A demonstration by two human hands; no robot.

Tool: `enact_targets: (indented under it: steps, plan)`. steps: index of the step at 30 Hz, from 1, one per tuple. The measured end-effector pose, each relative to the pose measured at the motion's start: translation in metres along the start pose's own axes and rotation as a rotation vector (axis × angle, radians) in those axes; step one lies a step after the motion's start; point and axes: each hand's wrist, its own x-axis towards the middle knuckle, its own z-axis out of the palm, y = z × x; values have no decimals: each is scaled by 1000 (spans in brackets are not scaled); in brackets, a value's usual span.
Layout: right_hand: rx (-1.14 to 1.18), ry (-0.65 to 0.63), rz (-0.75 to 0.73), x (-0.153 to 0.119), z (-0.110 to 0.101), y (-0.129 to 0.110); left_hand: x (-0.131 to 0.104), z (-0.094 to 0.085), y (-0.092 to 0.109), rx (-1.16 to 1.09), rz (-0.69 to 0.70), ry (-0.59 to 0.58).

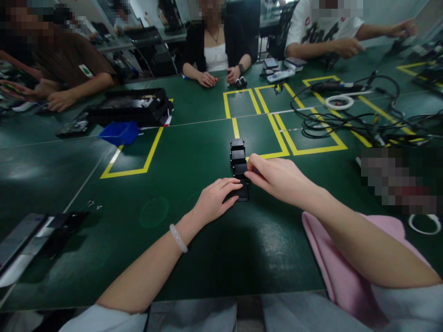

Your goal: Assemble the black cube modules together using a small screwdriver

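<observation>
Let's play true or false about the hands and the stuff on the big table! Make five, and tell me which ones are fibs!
1. The left hand touches the near end of the row of black pieces. True.

2. The pale bracelet is around the right wrist. False: it is around the left wrist.

3. The fingertips of the right hand are at the right side of that row. True.

4. The pink cloth lies over the top of the right forearm. False: the cloth is beneath the forearm.

5. The tape rectangles on the green table are red. False: they are yellow.
</observation>
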Motion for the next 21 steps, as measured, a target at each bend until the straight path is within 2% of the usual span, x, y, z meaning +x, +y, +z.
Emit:
enact_targets:
  steps: [10,15,21]
  plan:
    - [16,20,-9,0,2,2,0,1,-2,16,-8,-16]
    - [-61,-29,30,1,0,-1,-1,1,-2,10,-2,-14]
    - [7,-59,-16,0,-3,1,-1,1,-2,9,-5,-9]
